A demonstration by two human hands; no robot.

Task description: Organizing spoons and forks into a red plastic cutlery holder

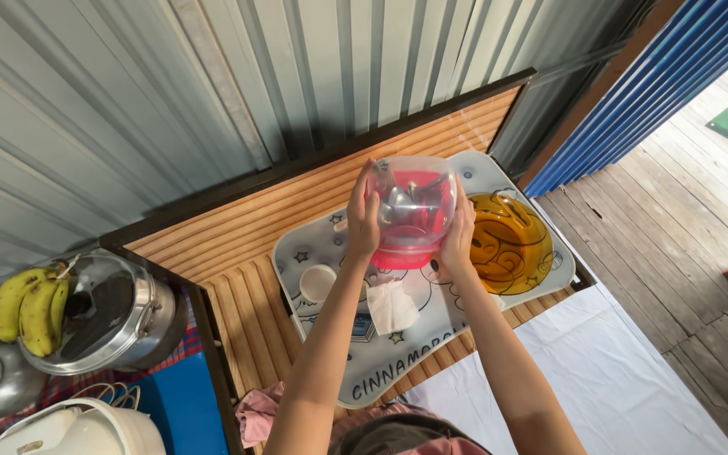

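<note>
My left hand [362, 221] and right hand [458, 234] clasped opposite sides of the pink tub [410, 215] of metal cutlery above the mat [398, 358] on the counter [238, 244]; keeping it level mattered, I judged.

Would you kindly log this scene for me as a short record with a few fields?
left hand: grips the left side of the clear plastic container
right hand: grips its right side
container: red base, metal utensils inside, held above the printed mat
on mat: amber glass dish, white cup, crumpled tissue
surface: wooden slatted table
far left: bananas by a lidded steel pot
</note>
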